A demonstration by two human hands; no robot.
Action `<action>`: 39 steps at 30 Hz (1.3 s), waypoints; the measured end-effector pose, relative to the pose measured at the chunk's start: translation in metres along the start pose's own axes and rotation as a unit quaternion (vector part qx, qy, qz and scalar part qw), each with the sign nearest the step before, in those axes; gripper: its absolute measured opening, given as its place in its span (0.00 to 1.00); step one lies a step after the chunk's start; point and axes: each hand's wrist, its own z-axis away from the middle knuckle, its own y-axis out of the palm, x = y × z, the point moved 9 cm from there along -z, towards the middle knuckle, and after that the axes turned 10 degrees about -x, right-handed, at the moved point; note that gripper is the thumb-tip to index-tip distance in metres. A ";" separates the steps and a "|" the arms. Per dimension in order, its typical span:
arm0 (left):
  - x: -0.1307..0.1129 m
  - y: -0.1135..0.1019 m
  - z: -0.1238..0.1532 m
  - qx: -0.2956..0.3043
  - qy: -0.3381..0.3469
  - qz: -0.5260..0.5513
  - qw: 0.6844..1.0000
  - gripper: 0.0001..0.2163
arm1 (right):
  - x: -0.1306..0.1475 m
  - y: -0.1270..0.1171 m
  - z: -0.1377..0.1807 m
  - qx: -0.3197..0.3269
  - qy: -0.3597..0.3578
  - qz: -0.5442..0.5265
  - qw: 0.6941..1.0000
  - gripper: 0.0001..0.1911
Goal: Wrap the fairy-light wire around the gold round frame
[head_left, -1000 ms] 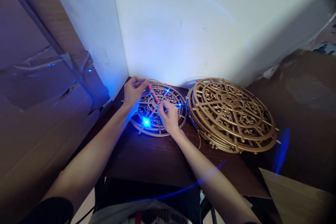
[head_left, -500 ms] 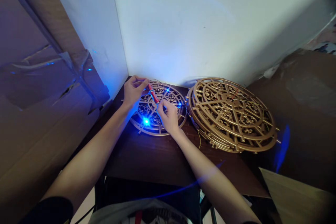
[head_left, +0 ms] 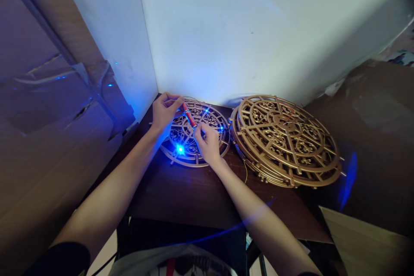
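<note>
Between my two hands sits a pair of red cylindrical batteries (head_left: 189,116), lined up end to end and slanting down to the right. My left hand (head_left: 164,112) pinches the upper end with thumb and fingers. The lower end is gripped by my closed right hand (head_left: 207,141). Both hands are over a round openwork metal frame (head_left: 197,165) with scrollwork, which lies flat on the dark table. Blue lights glow on it, the brightest light (head_left: 180,149) at its near left. Any wire ends at the battery tips are too small to make out.
To the right, a stack of gold round openwork frames (head_left: 284,138) stands close beside the lit one, with thin wires on top. A yellow wire (head_left: 246,172) hangs at its left side. A white wall (head_left: 226,43) rises behind; cardboard (head_left: 48,138) borders the left.
</note>
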 end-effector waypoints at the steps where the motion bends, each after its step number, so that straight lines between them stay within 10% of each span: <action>1: 0.000 0.000 0.000 0.000 0.001 -0.001 1.000 0.08 | 0.000 0.000 0.000 0.001 0.002 0.002 1.000 0.14; 34: 0.006 -0.010 -0.003 -0.016 -0.052 0.068 0.996 0.15 | 0.003 -0.006 0.000 -0.023 0.048 -0.006 0.999 0.13; 39: 0.006 0.013 0.011 0.097 -0.050 -0.013 0.994 0.14 | 0.011 -0.026 -0.005 -0.105 0.013 -0.005 0.994 0.13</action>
